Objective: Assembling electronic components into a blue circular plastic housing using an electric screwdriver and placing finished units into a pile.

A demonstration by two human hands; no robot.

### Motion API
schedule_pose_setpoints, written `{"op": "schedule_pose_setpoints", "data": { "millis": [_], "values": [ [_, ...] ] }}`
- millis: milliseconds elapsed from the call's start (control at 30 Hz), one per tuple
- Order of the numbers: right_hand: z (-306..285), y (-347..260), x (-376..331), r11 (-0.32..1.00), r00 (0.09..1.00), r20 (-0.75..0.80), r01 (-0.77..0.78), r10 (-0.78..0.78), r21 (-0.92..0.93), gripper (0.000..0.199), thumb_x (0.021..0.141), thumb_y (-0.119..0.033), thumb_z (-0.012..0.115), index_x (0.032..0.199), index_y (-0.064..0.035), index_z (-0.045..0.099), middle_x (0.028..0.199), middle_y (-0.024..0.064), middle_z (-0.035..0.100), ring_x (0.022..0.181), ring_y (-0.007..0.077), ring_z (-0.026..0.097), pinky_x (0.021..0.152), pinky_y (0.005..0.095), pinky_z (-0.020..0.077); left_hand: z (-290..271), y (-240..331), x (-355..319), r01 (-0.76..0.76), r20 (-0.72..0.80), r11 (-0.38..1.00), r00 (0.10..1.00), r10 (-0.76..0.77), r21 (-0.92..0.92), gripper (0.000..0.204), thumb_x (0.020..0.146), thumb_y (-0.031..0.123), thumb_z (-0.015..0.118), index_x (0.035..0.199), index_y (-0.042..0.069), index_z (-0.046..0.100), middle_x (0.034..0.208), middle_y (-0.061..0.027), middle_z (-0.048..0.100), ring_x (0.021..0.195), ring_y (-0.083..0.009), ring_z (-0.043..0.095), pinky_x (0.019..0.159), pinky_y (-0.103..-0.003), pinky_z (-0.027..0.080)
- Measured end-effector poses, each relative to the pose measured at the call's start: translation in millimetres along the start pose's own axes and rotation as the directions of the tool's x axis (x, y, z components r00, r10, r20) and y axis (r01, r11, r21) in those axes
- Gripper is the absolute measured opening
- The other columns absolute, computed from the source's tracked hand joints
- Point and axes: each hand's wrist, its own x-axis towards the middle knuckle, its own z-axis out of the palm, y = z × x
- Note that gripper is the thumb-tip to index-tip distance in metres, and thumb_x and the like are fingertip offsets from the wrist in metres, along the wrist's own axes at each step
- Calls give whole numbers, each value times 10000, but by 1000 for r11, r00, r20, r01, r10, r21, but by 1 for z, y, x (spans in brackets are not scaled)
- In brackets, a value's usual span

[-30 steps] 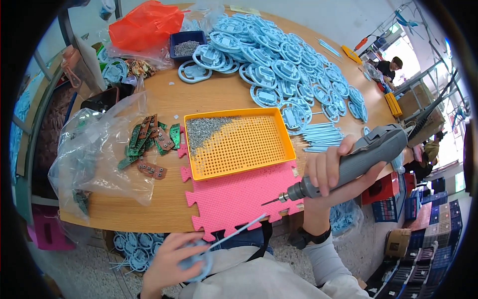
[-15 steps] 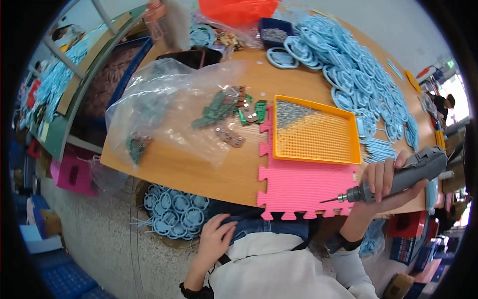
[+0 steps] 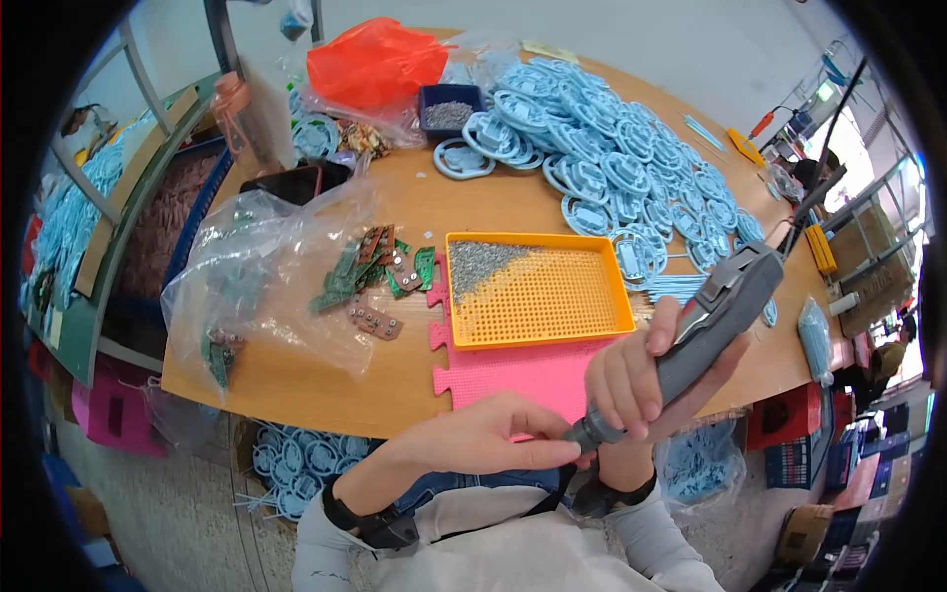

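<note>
My right hand (image 3: 628, 383) is wrapped round the grey body of an electric screwdriver (image 3: 712, 321), tilted with its nose down toward my left. My left hand (image 3: 483, 432) is closed at the screwdriver's nose, thumb and fingers pinching its front collar. Those fingers hide the bit. Beyond both hands is a yellow tray (image 3: 538, 344) with a grid of small holes, and a heap of small metal screws (image 3: 481, 264) fills its far left corner. Under the tray lies a pink foam mat (image 3: 508, 380) with a jigsaw edge.
Light-blue plastic ring parts (image 3: 612, 148) are piled at the back right. A dark blue box (image 3: 451, 99) of small metal pieces stands behind. To the left are a clear plastic bag (image 3: 261, 286) and green and brown circuit boards (image 3: 375, 321). A carton of blue rings (image 3: 301, 459) sits below the table edge.
My left hand has risen from beside my lap and closed on the screwdriver's nose. My right hand has brought the screwdriver leftward and nearer, tilting it more steeply. The view has shifted right.
</note>
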Motion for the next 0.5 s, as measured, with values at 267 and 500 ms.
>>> {"op": "schedule_pose_setpoints", "data": {
  "millis": [267, 500],
  "values": [
    [-1, 11, -6, 1000, 988, -156, 1, -3, -11, 718, 850, -713, 296, 903, -8, 425, 447, 31, 424, 301, 117, 408, 304, 233, 358, -5, -22, 3, -27, -1, 937, 1000, 29, -347, 332, 862, 200, 640, 1063, -63, 636, 963, -108, 670, 950, -144, 597, 869, -265, 449],
    [8, 12, -4, 985, 971, -240, -52, 10, -166, 691, 869, -682, 320, 900, 4, 399, 442, 43, 429, 282, 121, 410, 283, 226, 357, -28, -6, 10, 235, 169, 963, 963, -211, -135, 308, 832, 141, 654, 1077, -44, 634, 923, -80, 667, 934, -145, 600, 773, -224, 452]
  ]
}}
